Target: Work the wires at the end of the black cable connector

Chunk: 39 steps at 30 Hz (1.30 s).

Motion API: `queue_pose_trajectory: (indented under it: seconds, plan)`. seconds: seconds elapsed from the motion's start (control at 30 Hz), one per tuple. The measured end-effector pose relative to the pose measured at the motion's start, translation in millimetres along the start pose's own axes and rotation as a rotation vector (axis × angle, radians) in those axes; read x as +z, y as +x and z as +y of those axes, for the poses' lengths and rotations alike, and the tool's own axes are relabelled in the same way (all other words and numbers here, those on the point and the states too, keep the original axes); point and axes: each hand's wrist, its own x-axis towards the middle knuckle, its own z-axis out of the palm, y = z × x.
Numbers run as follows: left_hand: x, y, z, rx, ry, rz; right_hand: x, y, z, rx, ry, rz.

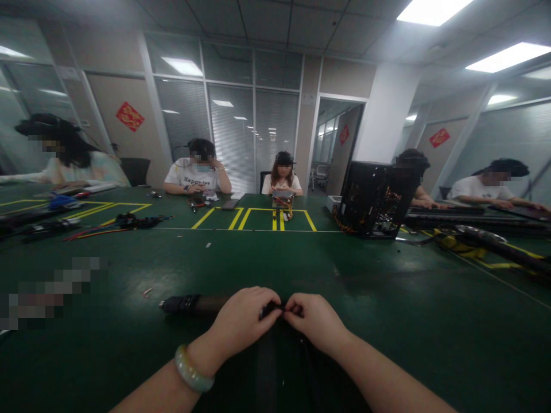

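A dark tube-shaped object (pixel 204 305) with a ringed black collar and a small metal tip lies across the green table in front of me. My left hand (pixel 247 312) is closed over its right part, the fingers curled and hiding that end. Close beside it, my right hand (pixel 316 318) pinches at a small black piece (pixel 283 306) between the two hands. Whether that piece belongs to the tube is hidden by the fingers. A pale green bangle (pixel 191 370) rings my left wrist.
Cable bundles (pixel 138 221) lie to the left. A black computer case (pixel 368 198) stands at the back right, near a thick black cable (pixel 491 241). Several people sit around the table, one at the far middle (pixel 282 179). Small scraps (pixel 147 292) lie left of my hands.
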Motion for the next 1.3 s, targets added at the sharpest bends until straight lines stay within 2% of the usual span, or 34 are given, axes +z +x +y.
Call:
queue_pose_trajectory:
  seconds: [1.3]
  plan:
    - [1.9,-0.2,-1.4,-0.009,0.002,-0.016,2.8,1.0,8.0,-0.017,0.031,0.008]
